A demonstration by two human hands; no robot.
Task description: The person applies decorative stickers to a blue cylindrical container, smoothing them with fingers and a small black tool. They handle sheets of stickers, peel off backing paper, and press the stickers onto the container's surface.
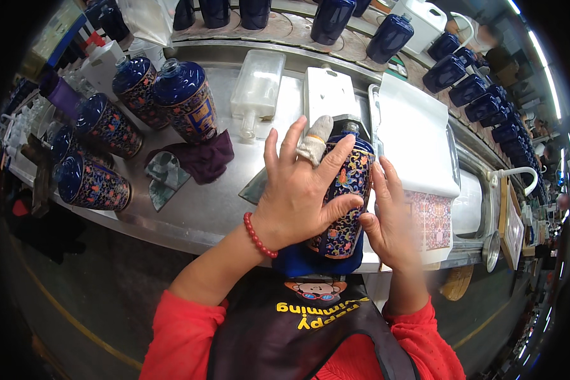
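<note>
A dark blue bottle with a colourful floral pattern (347, 218) lies tilted back on a blue cloth pad (320, 261) at the counter's edge. Across its left side rests my left hand (297, 193), open with fingers spread. Its index finger and thumb touch the patterned face; a grey-white cloth cover sits on the middle finger. A red bead bracelet circles that wrist. My right hand (391, 221) is open along the bottle's right side, fingers stretched and palm slightly blurred. Right of it hangs a sheet of floral decals (430, 221) under a white sheet (415, 136).
Several patterned blue bottles (187, 104) stand at the left, near a purple cloth (210, 158) and a green scraper-like plate (166, 179). A clear bottle (258, 85) lies beyond my left hand. Plain blue bottles (389, 38) line the conveyor behind.
</note>
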